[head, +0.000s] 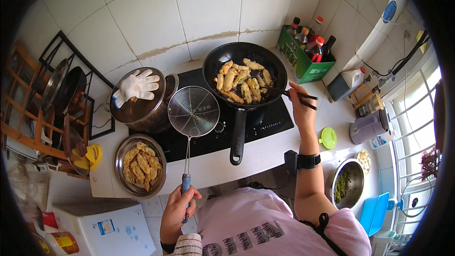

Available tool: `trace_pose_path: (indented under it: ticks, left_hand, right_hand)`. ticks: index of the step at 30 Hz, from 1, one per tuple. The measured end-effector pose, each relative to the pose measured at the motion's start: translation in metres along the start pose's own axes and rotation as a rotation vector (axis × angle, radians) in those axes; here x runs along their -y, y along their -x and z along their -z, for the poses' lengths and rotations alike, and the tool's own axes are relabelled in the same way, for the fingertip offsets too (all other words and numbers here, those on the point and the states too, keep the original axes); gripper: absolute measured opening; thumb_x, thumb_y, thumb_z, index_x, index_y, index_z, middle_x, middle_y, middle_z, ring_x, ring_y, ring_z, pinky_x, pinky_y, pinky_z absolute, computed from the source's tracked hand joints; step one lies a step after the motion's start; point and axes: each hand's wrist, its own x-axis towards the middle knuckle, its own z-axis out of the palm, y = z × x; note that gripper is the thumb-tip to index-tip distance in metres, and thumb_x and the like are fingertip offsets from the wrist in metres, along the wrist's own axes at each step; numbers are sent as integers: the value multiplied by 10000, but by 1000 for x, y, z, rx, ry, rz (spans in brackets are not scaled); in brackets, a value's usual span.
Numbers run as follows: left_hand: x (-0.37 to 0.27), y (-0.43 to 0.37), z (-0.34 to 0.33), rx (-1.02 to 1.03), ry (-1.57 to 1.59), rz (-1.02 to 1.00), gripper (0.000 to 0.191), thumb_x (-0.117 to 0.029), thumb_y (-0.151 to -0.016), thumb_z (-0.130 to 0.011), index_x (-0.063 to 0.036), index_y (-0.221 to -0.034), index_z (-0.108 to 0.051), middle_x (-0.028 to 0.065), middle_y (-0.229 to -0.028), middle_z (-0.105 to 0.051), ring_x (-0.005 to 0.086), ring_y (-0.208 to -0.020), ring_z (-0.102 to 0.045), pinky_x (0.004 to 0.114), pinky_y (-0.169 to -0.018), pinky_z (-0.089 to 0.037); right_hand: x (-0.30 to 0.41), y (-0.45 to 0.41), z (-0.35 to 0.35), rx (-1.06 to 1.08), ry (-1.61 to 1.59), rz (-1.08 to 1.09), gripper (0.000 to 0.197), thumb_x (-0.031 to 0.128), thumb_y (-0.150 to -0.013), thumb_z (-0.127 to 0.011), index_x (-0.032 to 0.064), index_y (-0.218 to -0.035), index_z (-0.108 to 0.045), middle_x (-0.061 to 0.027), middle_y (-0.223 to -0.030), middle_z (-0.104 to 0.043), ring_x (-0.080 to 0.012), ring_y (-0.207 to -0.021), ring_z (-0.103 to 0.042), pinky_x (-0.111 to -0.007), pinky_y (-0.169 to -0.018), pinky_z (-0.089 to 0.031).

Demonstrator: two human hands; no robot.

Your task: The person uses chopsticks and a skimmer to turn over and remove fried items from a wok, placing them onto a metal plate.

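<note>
My left hand (177, 204) grips the blue handle of a wire spider strainer (193, 112), whose round mesh hangs bare over the black cooktop (213, 142). In my right hand (301, 108) is a pair of dark chopsticks (305, 99), their tips reaching among the food in the frying pan (209, 65). Several golden battered pieces (241, 80) lie in oil in that pan, whose black handle (238, 138) points towards me. Left of the strainer, a steel dish (121, 181) holds more fried battered pieces (142, 165).
A lidded pot (142, 113) with a white glove (138, 87) on its lid stands behind the dish. Bottles fill a green box (304, 58) at the back right. On the right are a green lid (327, 138) and a steel bowl of greens (357, 185). A pan rack (89, 67) stands left.
</note>
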Motion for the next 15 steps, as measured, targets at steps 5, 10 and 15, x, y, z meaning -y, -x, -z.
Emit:
trace_pose_path:
  ticks: [5,10,15]
  left_hand:
    - [-1,1,1,-4,31,17,218,-231,-931,-541,-17,-934,-505,104,-869,-566,58,-456,-411,196,-412,-329]
    - [-2,1,-2,-8,-3,8,195,-228,-948,-498,-35,-943,-524,97,-857,-571,32,-446,-381,181,-390,-311]
    - [-1,0,-2,-2,4,8,194,-227,-948,-498,-35,-937,-525,97,-858,-573,32,-444,-380,180,-389,-310]
  right_hand:
    - [9,6,1,40,120,114,183,92,-886,-611,56,-1053,-676,-99,-876,-673,-148,-745,-633,-247,-690,-479]
    - [29,12,2,128,219,237,179,65,-866,-618,59,-1034,-678,-119,-872,-659,-203,-756,-643,-268,-692,-491]
    - [33,15,8,105,174,254,185,60,-861,-625,61,-1038,-678,-119,-862,-659,-200,-756,-644,-268,-685,-490]
